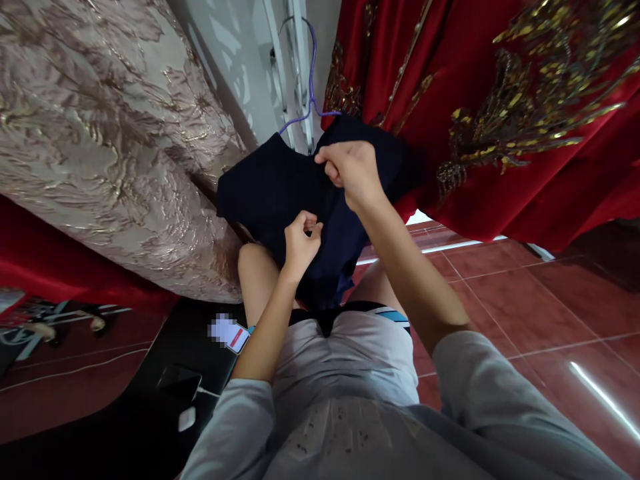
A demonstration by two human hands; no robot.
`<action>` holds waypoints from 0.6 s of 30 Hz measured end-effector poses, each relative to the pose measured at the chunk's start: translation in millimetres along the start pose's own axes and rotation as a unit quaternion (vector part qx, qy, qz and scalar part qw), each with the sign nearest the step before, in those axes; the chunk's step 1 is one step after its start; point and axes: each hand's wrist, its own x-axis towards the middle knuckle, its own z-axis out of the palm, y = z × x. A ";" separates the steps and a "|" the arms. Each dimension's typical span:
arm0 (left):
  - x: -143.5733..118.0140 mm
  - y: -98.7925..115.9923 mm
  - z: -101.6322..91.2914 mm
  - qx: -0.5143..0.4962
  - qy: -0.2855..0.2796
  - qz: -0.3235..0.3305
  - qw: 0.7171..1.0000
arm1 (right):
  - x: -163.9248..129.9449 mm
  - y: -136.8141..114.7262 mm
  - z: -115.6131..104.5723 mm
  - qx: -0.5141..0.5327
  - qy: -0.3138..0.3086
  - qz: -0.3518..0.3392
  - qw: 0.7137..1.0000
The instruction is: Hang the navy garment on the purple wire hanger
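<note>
A dark navy garment [273, 190] hangs in front of me on a purple wire hanger [311, 80]. My right hand [350, 172] pinches the cloth near its neck, just under the hanger. Lower down, my left hand [300, 241] grips a fold in the middle of the garment. Both arms reach forward over my knees and my grey top.
A beige and gold brocade cloth [100, 133] hangs at the left. A red cloth with gold embroidery [500, 100] hangs at the right. Red floor tiles [525, 300] lie below. A black mat [125, 413] at the lower left holds a phone and a white charger.
</note>
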 end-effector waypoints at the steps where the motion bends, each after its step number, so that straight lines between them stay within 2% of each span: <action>1: 2.7 2.4 -2.7 0.001 -0.020 0.008 1.000 | 5.9 -4.8 -0.5 -0.002 -0.004 -0.007 1.000; 4: 22.8 20.6 -16.6 -0.023 -0.057 0.067 0.996 | 8.0 -12.0 -1.8 -0.008 -0.013 -0.021 1.000; 8: 63.8 56.2 -31.7 -0.008 0.012 0.178 0.984 | -2.7 -13.1 -4.0 -0.033 -0.019 -0.049 0.998; 11: 85.8 75.5 -34.8 0.045 -0.001 0.226 0.973 | -4.2 -3.1 -6.0 -0.067 0.005 -0.083 0.994; 13: 95.8 80.0 -41.7 0.066 0.000 0.238 0.969 | -5.7 12.4 -7.6 -0.108 0.026 -0.093 0.989; 15: 105.5 74.6 -58.3 0.059 0.050 0.228 0.971 | -11.4 31.5 -8.2 -0.156 0.025 -0.075 0.985; 16: 110.4 67.6 -69.9 0.033 0.103 0.202 0.973 | -16.0 40.3 -7.5 -0.173 0.013 -0.057 0.983; 18: 117.7 45.4 -94.7 -0.074 0.238 0.089 0.964 | -26.7 52.8 -2.9 -0.184 -0.022 -0.025 0.982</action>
